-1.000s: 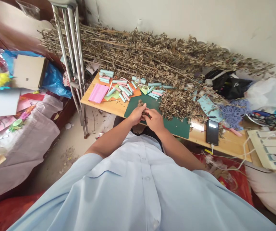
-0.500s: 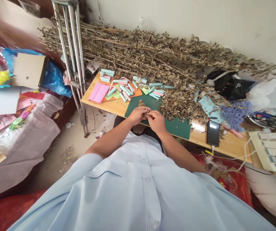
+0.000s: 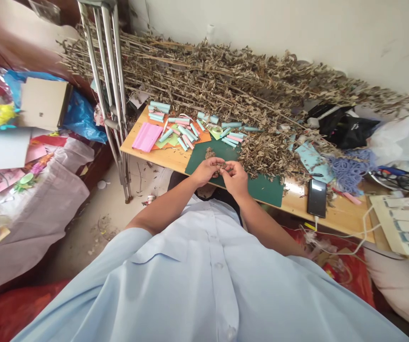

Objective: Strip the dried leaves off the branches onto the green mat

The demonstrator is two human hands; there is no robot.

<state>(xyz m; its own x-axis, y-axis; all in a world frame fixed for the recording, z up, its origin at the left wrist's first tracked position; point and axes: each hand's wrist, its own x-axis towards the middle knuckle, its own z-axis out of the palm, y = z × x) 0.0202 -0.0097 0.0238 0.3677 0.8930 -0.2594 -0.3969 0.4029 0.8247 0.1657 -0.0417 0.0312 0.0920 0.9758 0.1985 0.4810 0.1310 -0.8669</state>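
My left hand point(image 3: 206, 172) and my right hand point(image 3: 235, 178) meet over the front edge of a green cutting mat point(image 3: 266, 190). The fingers of both are closed on a small piece of dried leaf point(image 3: 218, 171), partly hidden by the fingertips. A small clump of dried leaf point(image 3: 209, 152) lies on the mat just beyond my left hand. To the right of my hands a pile of loose dried leaves point(image 3: 263, 154) covers part of the mat.
Pink and blue paper rolls point(image 3: 186, 133), pink paper point(image 3: 147, 137) and long dried stalks point(image 3: 204, 71) lie on the table. At right are a phone point(image 3: 316, 197), purple string point(image 3: 352, 165) and a power strip point(image 3: 396, 223). Metal crutches point(image 3: 109, 95) stand left.
My right hand has shifted slightly to the right, and its fingers have moved on the leaf piece. My left hand stays in nearly the same place.
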